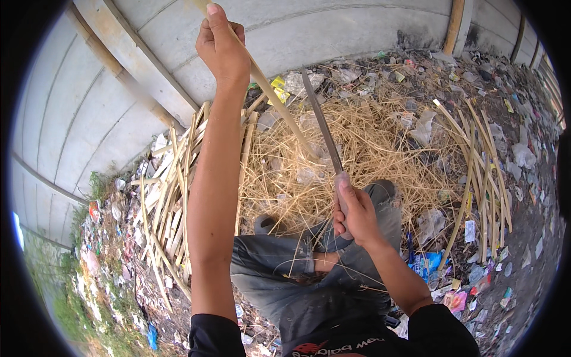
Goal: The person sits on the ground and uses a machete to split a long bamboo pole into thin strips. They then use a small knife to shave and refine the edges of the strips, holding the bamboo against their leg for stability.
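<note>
My left hand (223, 50) is raised at the upper left, its fingers closed round the upper part of a long, pale bamboo strip (279, 107). The strip slants down to the right, and its lower end reaches the heap of shavings. In front of my lap my right hand (355, 214) grips the handle of a long knife (324, 128). Its dark, narrow blade points up and away, slightly left. Blade and strip are apart, with a gap between them. Thin bamboo shavings (380, 137) lie in a wide heap beyond my legs.
Bamboo strips (172, 202) are piled at the left, and a smaller bunch of strips (485, 178) lies at the right. My crossed legs (267, 262) are close to the heap. Litter (458, 300) covers the ground around. A grey panel wall (333, 30) stands at the back.
</note>
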Available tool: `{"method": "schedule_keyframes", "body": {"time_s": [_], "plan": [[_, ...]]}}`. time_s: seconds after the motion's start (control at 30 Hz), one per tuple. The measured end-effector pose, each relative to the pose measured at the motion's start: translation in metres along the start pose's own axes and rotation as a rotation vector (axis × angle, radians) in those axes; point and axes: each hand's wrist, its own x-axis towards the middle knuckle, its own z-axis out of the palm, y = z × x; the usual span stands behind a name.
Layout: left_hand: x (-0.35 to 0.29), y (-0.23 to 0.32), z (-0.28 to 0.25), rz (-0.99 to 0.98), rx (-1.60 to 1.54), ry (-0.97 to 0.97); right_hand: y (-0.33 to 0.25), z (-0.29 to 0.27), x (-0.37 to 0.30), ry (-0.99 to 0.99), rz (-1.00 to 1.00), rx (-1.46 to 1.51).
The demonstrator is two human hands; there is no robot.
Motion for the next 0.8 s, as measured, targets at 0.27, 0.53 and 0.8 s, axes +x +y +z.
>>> {"method": "schedule_keyframes", "body": {"time_s": [0.27, 0.53, 0.8], "plan": [[-0.003, -0.009, 0.031, 0.256, 0.236, 0.2, -0.08, 0.018, -0.032, -0.065, -0.795, 0.364], [0.001, -0.014, 0.043, 0.286, 0.315, 0.232, -0.05, -0.02, -0.05, -0.04, 0.146, -0.035], [0.003, -0.016, 0.036, 0.289, 0.35, 0.223, -0.078, 0.02, -0.041, -0.105, -0.786, 0.237]]}}
